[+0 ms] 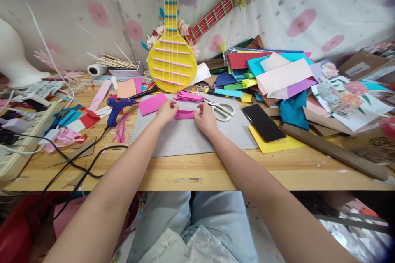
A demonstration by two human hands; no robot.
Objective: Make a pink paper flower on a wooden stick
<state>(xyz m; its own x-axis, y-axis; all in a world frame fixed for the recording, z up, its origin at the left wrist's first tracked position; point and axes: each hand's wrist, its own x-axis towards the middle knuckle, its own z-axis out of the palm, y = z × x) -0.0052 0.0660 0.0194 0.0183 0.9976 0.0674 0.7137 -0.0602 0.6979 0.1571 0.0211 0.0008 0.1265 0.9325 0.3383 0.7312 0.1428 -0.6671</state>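
Note:
A narrow magenta strip (184, 115), paper or similar sheet, stretches between my two hands over the grey cutting mat (185, 141). My left hand (166, 111) pinches its left end, with fingers closed. At the other end, my right hand (205, 119) has its thumb and fingers closed on the strip. A flat magenta piece (152, 104) lies just left of my left hand. Behind the strip rests a small stack of magenta pieces (189, 96). White-handled scissors (222, 111) lie right beside my right hand, their blades partly hidden.
A blue glue gun (116, 111) with a black cord lies left of the mat. To the right are a black phone (263, 122), a wooden stick (333, 150) and piled coloured sheets (284, 76). A yellow lute-shaped craft (173, 63) stands behind.

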